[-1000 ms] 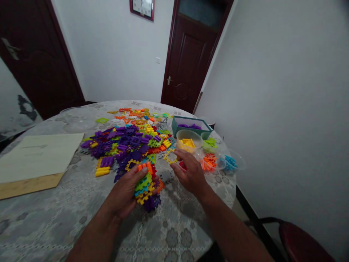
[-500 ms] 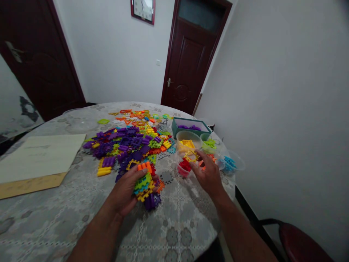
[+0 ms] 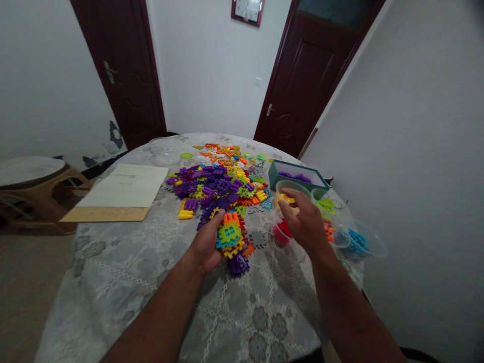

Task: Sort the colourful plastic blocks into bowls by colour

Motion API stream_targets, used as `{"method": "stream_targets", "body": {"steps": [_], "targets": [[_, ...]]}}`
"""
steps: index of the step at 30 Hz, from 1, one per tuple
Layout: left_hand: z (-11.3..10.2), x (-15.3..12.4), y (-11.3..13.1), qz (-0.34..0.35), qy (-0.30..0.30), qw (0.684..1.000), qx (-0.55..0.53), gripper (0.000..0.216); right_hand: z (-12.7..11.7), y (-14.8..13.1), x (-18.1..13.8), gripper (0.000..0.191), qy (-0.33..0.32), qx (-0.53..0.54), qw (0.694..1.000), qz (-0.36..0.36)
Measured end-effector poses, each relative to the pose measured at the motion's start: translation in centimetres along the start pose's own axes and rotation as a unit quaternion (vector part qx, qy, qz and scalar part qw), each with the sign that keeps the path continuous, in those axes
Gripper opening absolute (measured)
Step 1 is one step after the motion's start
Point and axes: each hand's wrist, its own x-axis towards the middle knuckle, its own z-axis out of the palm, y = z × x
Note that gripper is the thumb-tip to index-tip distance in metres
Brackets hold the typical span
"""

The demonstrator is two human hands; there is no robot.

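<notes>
My left hand (image 3: 206, 244) is closed around a stack of interlocked plastic pieces (image 3: 230, 237) in orange, green, blue and yellow, which rests on the patterned tablecloth (image 3: 132, 282). A purple piece (image 3: 238, 263) lies just under the stack. My right hand (image 3: 306, 222) hovers over the clear bowl of yellow pieces (image 3: 287, 189), fingers bent down, with a yellow piece (image 3: 286, 198) at the fingertips. A red-filled bowl (image 3: 280, 235) sits just left of that hand.
A big pile of loose coloured pieces (image 3: 219, 186) covers the table's middle. A teal box (image 3: 297, 176) holds purple pieces; bowls of green (image 3: 328, 204), orange (image 3: 329, 231) and blue (image 3: 359, 242) line the right edge. A paper sheet on board (image 3: 121, 189) lies left. A wooden side table (image 3: 30, 181) stands beyond.
My right hand carried a yellow frame piece from the pile's edge rightward to above the yellow bowl. The left hand kept hold of the stack. The view swung left.
</notes>
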Motion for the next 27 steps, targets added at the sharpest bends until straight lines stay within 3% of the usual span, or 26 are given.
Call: {"method": "stream_targets", "body": {"steps": [4, 7, 12, 19, 23, 27], "targets": [[-0.2, 0.3, -0.2, 0.023, -0.037, 0.999, -0.030, 0.042, 1.8, -6.7, -3.2, 0.041, -0.159, 0.105, 0.973, -0.127], [-0.2, 0.5, -0.3, 0.041, -0.057, 0.996, -0.051, 0.040, 3.6, -8.3, -4.5, 0.038, -0.190, 0.107, 0.965, -0.146], [-0.2, 0.6, -0.4, 0.036, -0.070, 0.995, -0.061, 0.039, 4.7, -7.9, -4.8, 0.019, -0.181, 0.131, 0.967, -0.119], [0.0, 0.5, -0.4, 0.021, -0.060, 0.996, -0.068, 0.038, 4.3, -7.7, -5.2, 0.017, -0.137, 0.197, 0.969, -0.050], [0.1, 0.2, -0.2, 0.011, -0.058, 0.997, -0.048, 0.034, 3.2, -6.6, -4.6, 0.014, -0.063, 0.192, 0.977, 0.073], [0.1, 0.0, 0.0, 0.006, -0.026, 0.999, -0.026, 0.033, 0.3, -2.6, -3.0, 0.028, -0.051, 0.114, 0.978, 0.169]]}}
